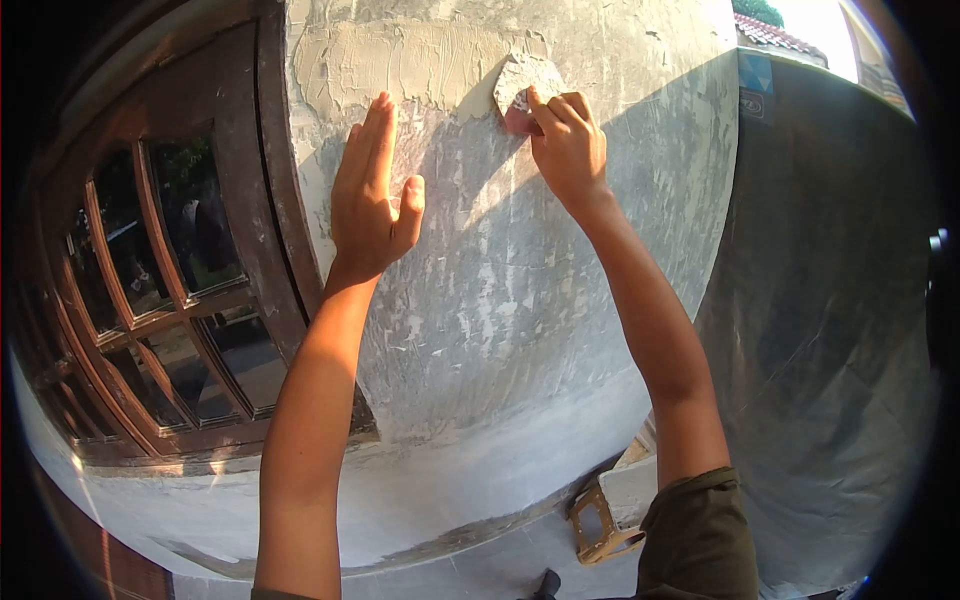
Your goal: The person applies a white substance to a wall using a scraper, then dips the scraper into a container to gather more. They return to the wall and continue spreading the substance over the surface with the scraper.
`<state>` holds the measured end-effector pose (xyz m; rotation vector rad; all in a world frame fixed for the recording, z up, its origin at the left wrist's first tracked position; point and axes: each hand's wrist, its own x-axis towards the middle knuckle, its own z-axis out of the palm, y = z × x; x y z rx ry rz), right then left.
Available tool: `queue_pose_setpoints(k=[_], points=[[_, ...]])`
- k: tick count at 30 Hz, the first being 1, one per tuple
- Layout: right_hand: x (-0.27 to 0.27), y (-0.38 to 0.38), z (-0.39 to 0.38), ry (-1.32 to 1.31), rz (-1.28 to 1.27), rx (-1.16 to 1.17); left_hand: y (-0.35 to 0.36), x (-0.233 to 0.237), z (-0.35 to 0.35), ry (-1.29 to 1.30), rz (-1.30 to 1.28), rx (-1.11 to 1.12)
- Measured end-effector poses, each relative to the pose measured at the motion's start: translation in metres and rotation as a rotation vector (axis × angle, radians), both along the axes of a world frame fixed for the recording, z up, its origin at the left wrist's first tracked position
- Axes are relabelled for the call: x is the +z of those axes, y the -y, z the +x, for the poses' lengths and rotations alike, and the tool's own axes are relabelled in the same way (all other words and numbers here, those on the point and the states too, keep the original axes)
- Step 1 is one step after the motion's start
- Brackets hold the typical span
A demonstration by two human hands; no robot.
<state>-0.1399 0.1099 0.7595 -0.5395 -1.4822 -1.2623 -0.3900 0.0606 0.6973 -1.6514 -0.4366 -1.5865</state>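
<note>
My right hand (pixel 568 145) grips a small flat scraper (pixel 520 88) caked with plaster and presses it against the grey plastered wall (pixel 520 290), at the lower edge of a paler, rough patch of fresh plaster (pixel 400 65). My left hand (pixel 372 195) lies flat on the wall with fingers together and thumb out, a little to the left of and below the scraper. It holds nothing.
A dark wooden window frame (pixel 170 300) with glass panes borders the wall on the left. A grey side wall (pixel 830 300) stands at the right. On the floor below sit a small wooden stool (pixel 600 520) and a pale block (pixel 632 485).
</note>
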Motion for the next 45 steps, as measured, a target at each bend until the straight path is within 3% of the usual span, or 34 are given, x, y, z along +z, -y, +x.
queue_pose_setpoints(k=[5, 7, 13, 17, 27, 30, 38, 40, 45], points=[[-0.062, 0.024, -0.015, -0.015, -0.139, 0.067, -0.002, -0.001, 0.001, 0.001, -0.001, -0.004], [-0.074, 0.036, -0.026, 0.053, -0.114, 0.236, -0.003, -0.001, 0.001, 0.003, 0.010, 0.003], [0.008, 0.035, -0.020, -0.030, 0.055, 0.230, -0.002, -0.001, 0.000, 0.002, -0.001, 0.037], [0.024, 0.012, -0.011, 0.041, -0.002, 0.036, 0.001, -0.001, 0.000, 0.008, -0.024, 0.015], [-0.070, 0.026, -0.018, 0.007, -0.107, 0.087, -0.001, -0.002, 0.000, 0.010, 0.003, 0.008], [-0.073, 0.049, -0.025, 0.042, -0.170, 0.371, 0.000, -0.002, 0.000, 0.012, -0.003, 0.027], [0.025, 0.024, -0.016, -0.010, 0.015, 0.118, -0.001, -0.002, -0.001, 0.005, -0.001, 0.060], [0.024, 0.012, -0.016, 0.050, 0.025, 0.029, -0.001, -0.002, -0.001, 0.008, -0.006, 0.019], [-0.027, 0.011, -0.019, 0.029, -0.002, 0.077, 0.000, -0.002, 0.000, 0.017, -0.010, 0.001]])
